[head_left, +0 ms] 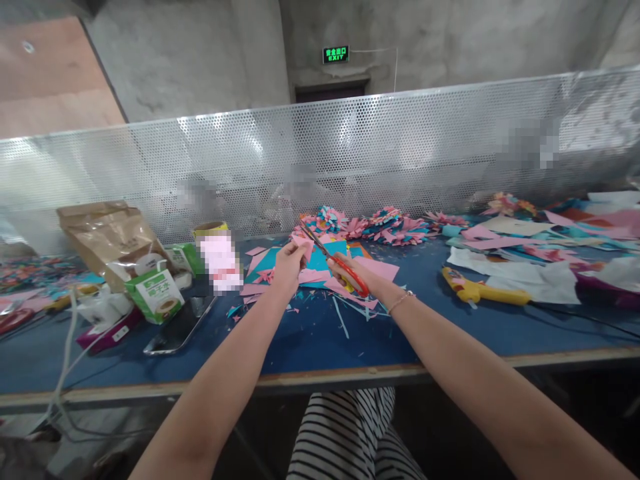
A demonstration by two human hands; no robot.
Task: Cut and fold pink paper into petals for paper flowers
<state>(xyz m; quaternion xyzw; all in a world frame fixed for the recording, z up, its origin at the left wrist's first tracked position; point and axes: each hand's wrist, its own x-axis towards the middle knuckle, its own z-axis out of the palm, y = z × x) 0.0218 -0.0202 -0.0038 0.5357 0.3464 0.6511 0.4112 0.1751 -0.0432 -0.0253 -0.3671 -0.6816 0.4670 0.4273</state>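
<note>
while left hand [291, 268] pinches paper [305, 247], right [345, 268] grips scissors [324, 250]

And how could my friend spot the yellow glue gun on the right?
Find the blue table, then look right of the right hand. The glue gun lies by white paper, but it's chunky and yellow with a black cord.

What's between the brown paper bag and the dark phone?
In the head camera's view, a green and white carton stands between the brown paper bag and the dark phone.
</note>
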